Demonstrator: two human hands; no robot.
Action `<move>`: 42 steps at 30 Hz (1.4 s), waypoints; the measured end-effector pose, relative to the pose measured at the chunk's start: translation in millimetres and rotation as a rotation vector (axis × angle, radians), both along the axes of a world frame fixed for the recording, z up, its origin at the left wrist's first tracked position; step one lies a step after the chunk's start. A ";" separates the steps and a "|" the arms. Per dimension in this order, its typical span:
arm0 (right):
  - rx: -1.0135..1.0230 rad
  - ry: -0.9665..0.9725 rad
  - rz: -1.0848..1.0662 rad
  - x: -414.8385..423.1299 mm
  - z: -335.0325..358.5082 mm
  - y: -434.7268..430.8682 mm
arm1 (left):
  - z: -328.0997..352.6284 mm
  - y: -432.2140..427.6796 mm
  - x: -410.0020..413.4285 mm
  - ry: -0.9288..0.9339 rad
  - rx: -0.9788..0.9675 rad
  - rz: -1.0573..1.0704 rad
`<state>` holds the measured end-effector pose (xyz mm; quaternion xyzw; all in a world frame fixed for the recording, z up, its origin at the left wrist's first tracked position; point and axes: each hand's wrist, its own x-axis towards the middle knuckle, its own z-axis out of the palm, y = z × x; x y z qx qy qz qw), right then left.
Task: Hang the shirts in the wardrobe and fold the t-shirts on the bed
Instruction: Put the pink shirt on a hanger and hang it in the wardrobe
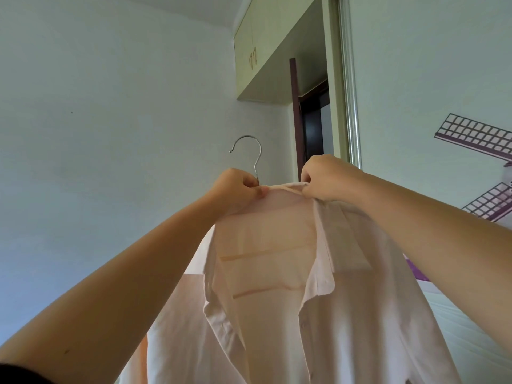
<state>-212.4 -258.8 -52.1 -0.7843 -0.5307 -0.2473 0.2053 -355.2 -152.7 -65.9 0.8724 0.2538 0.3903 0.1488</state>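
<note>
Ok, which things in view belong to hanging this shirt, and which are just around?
In the job: pink shirt, hanger with its metal hook, left hand and right hand, both pinching the collar.
Just around: overhead cabinet, dark door frame, windmill decal.

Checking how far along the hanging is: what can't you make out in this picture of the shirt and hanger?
All in the head view:
hanger: only the metal hook shows; the shirt covers the rest.
shirt: lower part cut off by the bottom edge.
left hand, right hand: most fingertips hidden, curled into the collar.
bed: mostly behind the right forearm.
</note>
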 end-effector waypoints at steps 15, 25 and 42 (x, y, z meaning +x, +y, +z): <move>-0.098 0.089 0.359 -18.5 -8.2 14.5 | -21.1 -5.4 8.2 -0.142 -0.018 -0.086; -0.064 0.147 0.323 8.4 -15.5 14.7 | -64.8 -3.6 -21.8 0.249 0.379 0.407; 0.040 0.015 0.277 -2.8 -17.8 21.4 | -85.4 -32.4 -6.2 -0.022 -0.085 -0.137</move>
